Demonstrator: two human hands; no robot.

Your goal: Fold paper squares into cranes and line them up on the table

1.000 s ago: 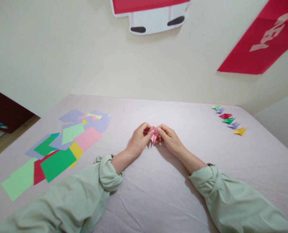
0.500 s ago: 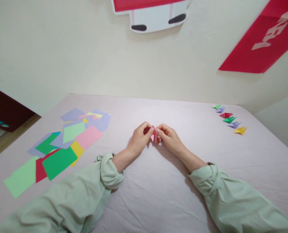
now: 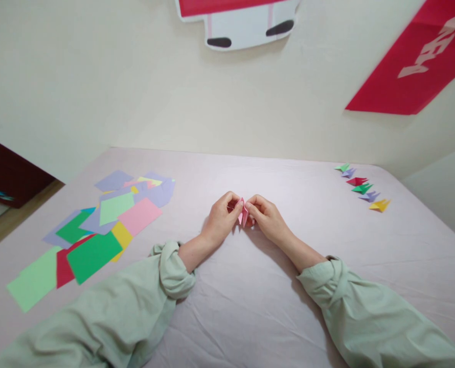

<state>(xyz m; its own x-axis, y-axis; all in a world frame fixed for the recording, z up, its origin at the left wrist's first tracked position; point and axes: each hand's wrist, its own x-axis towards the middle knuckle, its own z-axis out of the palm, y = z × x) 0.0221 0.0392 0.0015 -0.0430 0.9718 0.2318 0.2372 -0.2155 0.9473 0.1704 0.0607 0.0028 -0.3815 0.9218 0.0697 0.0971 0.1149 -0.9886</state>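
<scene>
Just nearer than the pink paper [image 3: 243, 217]: two pale green sleeves [image 3: 377, 312], cuffs rolled back.
Left hand [image 3: 223, 214]: left of the pink paper, thumb and fingers pinched narrow on it.
Right hand [image 3: 268, 216]: right of the pink paper, gripping its other side in a like pinch.
Folding: the pink paper, between both hands, has pointed flaps downward; it seems well advanced, though fingers hide some creases.
Flat sheets [image 3: 94, 257]: left of the pink paper, overlapping, yet unfolded.
Folded pieces [image 3: 380, 205]: right of and beyond the pink paper, six in a slanting row, seemingly finished.
</scene>
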